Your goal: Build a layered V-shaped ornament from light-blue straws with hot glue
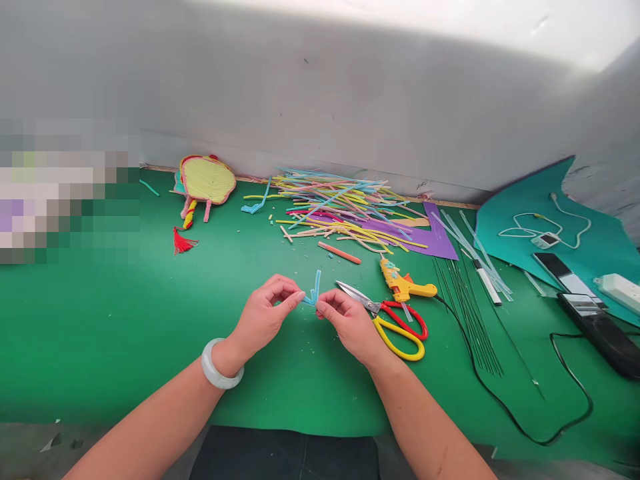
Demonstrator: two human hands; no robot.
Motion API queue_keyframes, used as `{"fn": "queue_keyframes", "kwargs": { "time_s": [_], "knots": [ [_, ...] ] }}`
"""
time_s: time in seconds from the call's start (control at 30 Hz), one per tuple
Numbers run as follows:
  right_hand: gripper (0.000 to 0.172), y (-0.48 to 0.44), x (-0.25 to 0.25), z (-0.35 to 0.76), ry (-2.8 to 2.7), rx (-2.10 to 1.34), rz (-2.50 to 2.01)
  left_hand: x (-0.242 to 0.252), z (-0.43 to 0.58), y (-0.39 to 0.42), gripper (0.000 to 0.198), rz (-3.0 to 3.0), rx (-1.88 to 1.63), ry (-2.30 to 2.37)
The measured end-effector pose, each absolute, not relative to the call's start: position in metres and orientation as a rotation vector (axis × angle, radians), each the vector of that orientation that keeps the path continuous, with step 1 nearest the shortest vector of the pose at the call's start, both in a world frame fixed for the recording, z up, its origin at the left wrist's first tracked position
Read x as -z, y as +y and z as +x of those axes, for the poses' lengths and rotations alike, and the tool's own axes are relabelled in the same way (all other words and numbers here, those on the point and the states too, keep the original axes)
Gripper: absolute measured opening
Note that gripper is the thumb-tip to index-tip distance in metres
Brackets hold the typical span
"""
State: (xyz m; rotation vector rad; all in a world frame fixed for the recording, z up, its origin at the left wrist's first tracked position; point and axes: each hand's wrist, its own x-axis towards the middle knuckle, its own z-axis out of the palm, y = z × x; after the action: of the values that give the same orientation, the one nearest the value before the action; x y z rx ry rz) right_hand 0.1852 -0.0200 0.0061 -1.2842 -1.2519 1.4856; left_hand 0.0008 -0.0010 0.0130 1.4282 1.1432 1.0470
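Blue strip (317,283) pinched, left hand (270,307) facing right hand (349,323)

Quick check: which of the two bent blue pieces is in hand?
The nearer blue piece, pinched by the left hand and right hand; the other bent piece lies untouched on the green table, beside the strip pile.

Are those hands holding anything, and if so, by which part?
A small, bent blue piece: the left hand pinches its left end, the right hand its lower right, near the foot of its upright prong.
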Motion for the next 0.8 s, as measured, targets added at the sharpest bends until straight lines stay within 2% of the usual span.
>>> {"fn": "queue_keyframes", "kwargs": {
  "time_s": [0.43,0.63,0.8],
  "knots": [
    [0.037,-0.0204,-0.0040,0.1855,-1.273,-1.447,-1.257,-0.0100,0.0018,-0.0011,0.023,1.517,-1.054,1.186],
    [0.038,-0.0203,-0.0067,0.1859,-1.240,-1.428,-1.268,-0.0139,0.0013,-0.0019,0.038,1.471,-1.029,1.198],
    [0.039,-0.0196,-0.0087,0.1879,-1.198,-1.460,-1.229,-0.0116,0.0013,-0.0033,0.042,1.399,-0.961,1.007]
  ]
}}
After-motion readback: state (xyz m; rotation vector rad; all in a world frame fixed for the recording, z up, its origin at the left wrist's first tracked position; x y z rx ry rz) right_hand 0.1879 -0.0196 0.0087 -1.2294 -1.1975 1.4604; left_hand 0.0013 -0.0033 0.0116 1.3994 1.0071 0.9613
